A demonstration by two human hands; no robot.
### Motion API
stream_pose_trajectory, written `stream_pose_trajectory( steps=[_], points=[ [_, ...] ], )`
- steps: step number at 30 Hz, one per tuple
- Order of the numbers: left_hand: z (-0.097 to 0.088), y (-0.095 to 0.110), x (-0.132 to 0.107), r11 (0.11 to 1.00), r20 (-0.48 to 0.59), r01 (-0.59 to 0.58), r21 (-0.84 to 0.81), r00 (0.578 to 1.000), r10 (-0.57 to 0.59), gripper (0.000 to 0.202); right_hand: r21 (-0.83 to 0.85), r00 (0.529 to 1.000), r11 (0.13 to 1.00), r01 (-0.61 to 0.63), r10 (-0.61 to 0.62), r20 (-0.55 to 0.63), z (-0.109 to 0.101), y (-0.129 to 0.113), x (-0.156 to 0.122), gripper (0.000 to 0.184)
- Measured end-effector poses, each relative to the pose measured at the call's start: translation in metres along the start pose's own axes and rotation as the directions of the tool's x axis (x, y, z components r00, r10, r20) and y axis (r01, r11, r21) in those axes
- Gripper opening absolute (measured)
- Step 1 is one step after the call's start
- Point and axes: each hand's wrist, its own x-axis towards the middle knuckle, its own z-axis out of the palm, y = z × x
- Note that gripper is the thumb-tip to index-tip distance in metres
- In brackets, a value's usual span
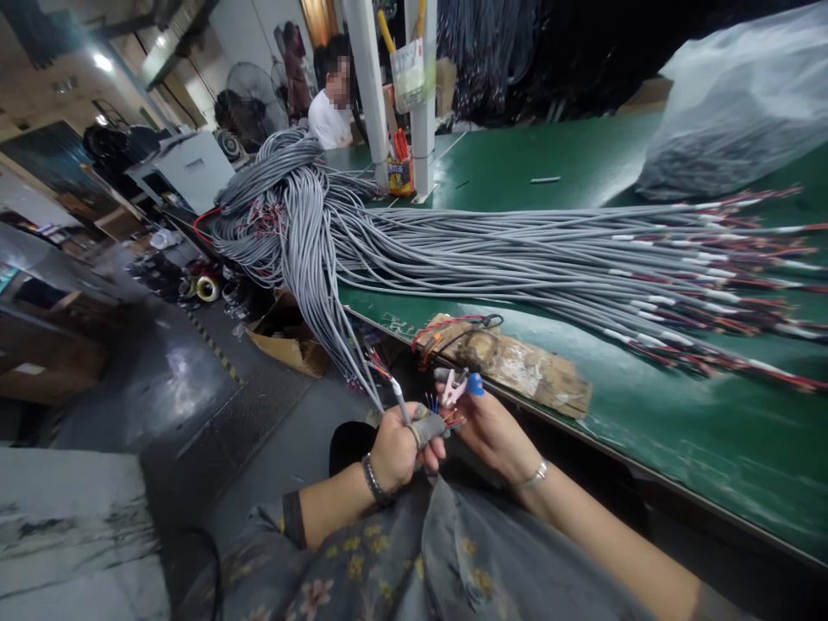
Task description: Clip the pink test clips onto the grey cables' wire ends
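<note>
Left hand (394, 453): your grip is closed on the grey cable (402, 403) end, just off the surface (711, 431) edge, over your lap. Right hand (495, 435) pinches the pink tool (453, 385). Risk: the bundle (517, 259) drags on the cable, it slips, and the tool nicks the fine cores.

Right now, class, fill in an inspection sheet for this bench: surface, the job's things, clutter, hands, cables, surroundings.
Surface: green bench top, scuffed near edge.
Job's things: grey cable with bared coloured ends; small pink tool.
Clutter: worn board carrying red and black wires; filled plastic bag; small box of red-handled tools.
Hands: left hand grips the grey cable; right hand pinches the small pink tool.
Cables: grey cable bundle crosses the bench, drooping off its left edge.
Surroundings: person in white at the far end; fan; cardboard box on the floor.
</note>
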Motion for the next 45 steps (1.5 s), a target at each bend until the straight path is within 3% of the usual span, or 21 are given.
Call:
stream_pose_trajectory(
  steps=[5, 11, 20, 45],
  points=[
    [-0.002, -0.004, 0.003, 1.0, 0.004, 0.005, 0.006, 1.0, -0.005, 0.035, 0.055, 0.999, 0.998, 0.006, -0.004, -0.041, 0.001, 0.001, 0.001, 0.038],
    [-0.008, -0.008, -0.003, 0.999, 0.032, -0.048, 0.0, 0.998, 0.048, 0.039, 0.053, 0.998, 0.998, -0.044, 0.042, 0.044, 0.003, -0.003, -0.003, 0.044],
    [-0.005, -0.01, 0.0, 0.986, -0.084, -0.165, 0.01, 0.983, 0.165, 0.041, -0.03, 0.998, 0.998, 0.06, -0.06, 0.007, 0.005, -0.009, -0.009, 0.035],
    [-0.002, -0.01, 0.004, 0.99, -0.107, -0.138, 0.027, 0.984, 0.14, 0.043, -0.018, 0.998, 0.999, -0.046, 0.046, -0.033, -0.004, -0.011, -0.006, 0.03]
  ],
)
